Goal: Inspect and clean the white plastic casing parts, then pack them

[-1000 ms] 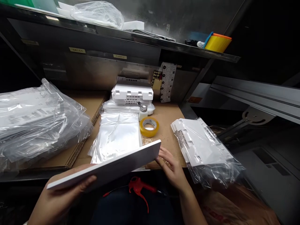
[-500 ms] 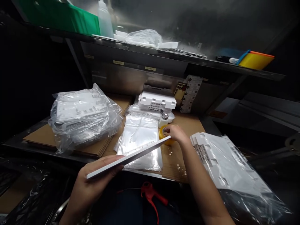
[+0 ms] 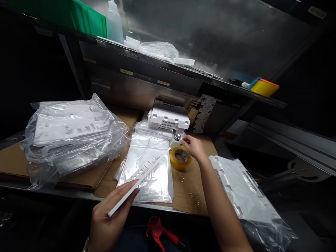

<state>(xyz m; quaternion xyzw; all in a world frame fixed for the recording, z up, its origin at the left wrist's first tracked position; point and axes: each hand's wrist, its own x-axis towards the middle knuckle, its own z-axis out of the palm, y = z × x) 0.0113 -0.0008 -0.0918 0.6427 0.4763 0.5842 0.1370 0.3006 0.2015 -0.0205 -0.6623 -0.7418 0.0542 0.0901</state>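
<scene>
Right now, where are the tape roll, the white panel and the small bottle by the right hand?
tape roll (image 3: 180, 158), head view, yellow outer rim
white panel (image 3: 139, 178), head view, upper face
small bottle (image 3: 176, 139), head view, body below metal cap

The left hand (image 3: 105, 220) is cut off at the wrist by the bottom edge. The red tool (image 3: 160, 232) below the table's front edge is partly cropped. Labels on the shelf (image 3: 162, 83) are too small to read.
</scene>
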